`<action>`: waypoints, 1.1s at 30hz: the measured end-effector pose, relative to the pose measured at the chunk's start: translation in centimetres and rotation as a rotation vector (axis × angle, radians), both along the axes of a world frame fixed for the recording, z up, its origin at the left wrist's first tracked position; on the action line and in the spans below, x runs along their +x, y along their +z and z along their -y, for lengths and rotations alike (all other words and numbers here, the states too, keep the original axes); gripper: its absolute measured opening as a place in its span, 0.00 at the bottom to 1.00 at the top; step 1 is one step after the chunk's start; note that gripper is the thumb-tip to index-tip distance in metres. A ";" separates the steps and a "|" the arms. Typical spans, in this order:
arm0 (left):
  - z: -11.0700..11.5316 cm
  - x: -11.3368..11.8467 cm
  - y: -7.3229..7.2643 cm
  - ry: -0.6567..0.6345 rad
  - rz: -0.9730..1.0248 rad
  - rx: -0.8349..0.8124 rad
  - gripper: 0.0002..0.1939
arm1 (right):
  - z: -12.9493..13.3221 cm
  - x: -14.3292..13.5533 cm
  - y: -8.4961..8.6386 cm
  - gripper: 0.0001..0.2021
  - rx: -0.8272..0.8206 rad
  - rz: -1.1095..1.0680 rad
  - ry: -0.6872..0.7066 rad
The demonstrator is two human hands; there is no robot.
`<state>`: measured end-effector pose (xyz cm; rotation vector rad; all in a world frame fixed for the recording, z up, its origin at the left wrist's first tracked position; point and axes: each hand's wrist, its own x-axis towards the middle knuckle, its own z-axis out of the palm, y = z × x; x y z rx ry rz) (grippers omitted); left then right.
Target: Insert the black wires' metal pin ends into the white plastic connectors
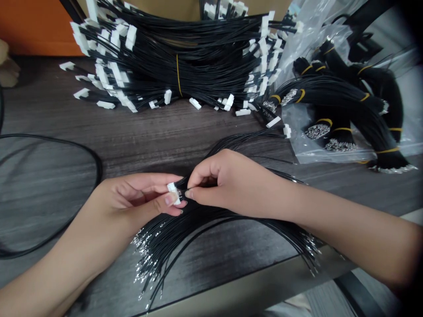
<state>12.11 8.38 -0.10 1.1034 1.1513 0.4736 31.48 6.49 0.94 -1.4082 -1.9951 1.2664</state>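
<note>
The left hand [132,200] is closed in a pinch on a white connector [172,193], thumb on the near face and fingers behind it, apparently so that the small part stays steady while its wire side faces the other hand. The right hand [226,182] has thumb and forefinger drawn together on thin black wires [183,194] right beside the connector, a grip close to the ends that likely keeps such limp strands straight. Both hands are above a spread of loose wires [211,215] on the table [148,141], probably laid there for easy reach. Behind lies a pile of connector-ended cables [205,72], a yellow band [179,75] across its middle. At right, banded wire bundles [350,94] lie on clear plastic [302,147], seemingly tied to prevent tangling.
</note>
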 end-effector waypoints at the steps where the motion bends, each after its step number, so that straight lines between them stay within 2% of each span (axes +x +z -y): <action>1: 0.0 0.0 0.0 0.002 0.005 0.003 0.10 | 0.0 0.0 0.0 0.08 0.009 0.002 -0.011; 6: 0.0 -0.1 -0.1 0.032 0.042 0.009 0.10 | 0.0 0.2 0.2 0.08 0.033 0.019 -0.072; 14: -0.1 0.2 0.1 0.040 0.016 0.007 0.10 | -0.1 0.3 0.1 0.06 0.058 -0.054 -0.025; 25: -0.1 0.1 0.0 0.046 -0.004 0.032 0.09 | -0.1 0.1 0.3 0.09 0.072 0.014 -0.021; 33: 0.0 0.3 -0.1 0.032 -0.017 0.022 0.09 | 0.1 -0.3 0.2 0.11 0.161 0.115 -0.004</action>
